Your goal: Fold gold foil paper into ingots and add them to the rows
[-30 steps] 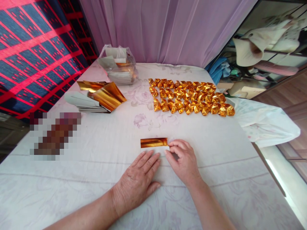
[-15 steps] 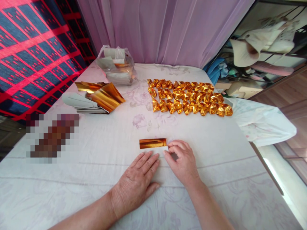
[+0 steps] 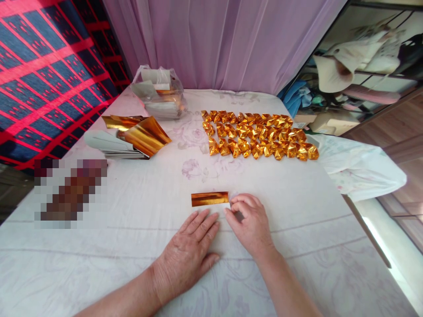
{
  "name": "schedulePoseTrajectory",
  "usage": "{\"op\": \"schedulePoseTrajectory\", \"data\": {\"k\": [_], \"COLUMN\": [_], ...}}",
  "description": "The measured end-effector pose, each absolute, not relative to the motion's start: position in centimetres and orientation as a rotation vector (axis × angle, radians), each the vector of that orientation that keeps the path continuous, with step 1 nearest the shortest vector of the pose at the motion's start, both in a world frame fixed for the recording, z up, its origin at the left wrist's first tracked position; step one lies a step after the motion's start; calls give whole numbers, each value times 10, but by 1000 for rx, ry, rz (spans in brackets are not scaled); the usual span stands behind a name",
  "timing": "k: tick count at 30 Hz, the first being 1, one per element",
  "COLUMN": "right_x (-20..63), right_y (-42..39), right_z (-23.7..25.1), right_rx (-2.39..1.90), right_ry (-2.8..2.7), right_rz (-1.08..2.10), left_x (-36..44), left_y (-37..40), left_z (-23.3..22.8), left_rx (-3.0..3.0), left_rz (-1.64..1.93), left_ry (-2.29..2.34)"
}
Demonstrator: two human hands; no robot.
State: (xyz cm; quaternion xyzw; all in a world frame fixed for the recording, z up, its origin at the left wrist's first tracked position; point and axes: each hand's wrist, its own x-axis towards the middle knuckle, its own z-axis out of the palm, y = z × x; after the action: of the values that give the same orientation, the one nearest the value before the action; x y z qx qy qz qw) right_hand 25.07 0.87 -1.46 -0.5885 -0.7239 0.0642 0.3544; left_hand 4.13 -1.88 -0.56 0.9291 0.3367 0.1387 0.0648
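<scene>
A sheet of gold foil paper (image 3: pixel 209 199) lies on the table, folded into a narrow strip with a white part along its near side. My left hand (image 3: pixel 193 244) rests flat, palm down, its fingertips at the near edge of the paper and its thumb apart. At the paper's right end, my right hand (image 3: pixel 250 223) is curled with thumb and forefinger pinching the corner. Beyond both hands stand several folded gold paper pieces (image 3: pixel 246 147) in three rows.
A fanned stack of gold and white paper sheets (image 3: pixel 145 141) lies at the left. Behind it is a clear plastic bag (image 3: pixel 161 94) of paper. A blurred-out object (image 3: pixel 71 191) lies at the left edge. A white plastic bag (image 3: pixel 366 167) hangs over the right edge, near a cluttered shelf (image 3: pixel 357 66).
The white strip along the near side of the gold paper has become narrower. Both hands have stayed almost in place, and the view has shifted slightly.
</scene>
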Motion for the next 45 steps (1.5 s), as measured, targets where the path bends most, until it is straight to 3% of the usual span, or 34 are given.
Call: {"op": "schedulePoseTrajectory", "data": {"k": [45], "right_x": [248], "right_y": [10], "right_z": [-17], "right_rx": [-1568], "right_ry": [-1833], "right_rz": [144], "left_x": [42], "left_y": [-17], "left_z": [-6], "left_rx": [2872], "left_rz": [406], "left_ry": [1007]}}
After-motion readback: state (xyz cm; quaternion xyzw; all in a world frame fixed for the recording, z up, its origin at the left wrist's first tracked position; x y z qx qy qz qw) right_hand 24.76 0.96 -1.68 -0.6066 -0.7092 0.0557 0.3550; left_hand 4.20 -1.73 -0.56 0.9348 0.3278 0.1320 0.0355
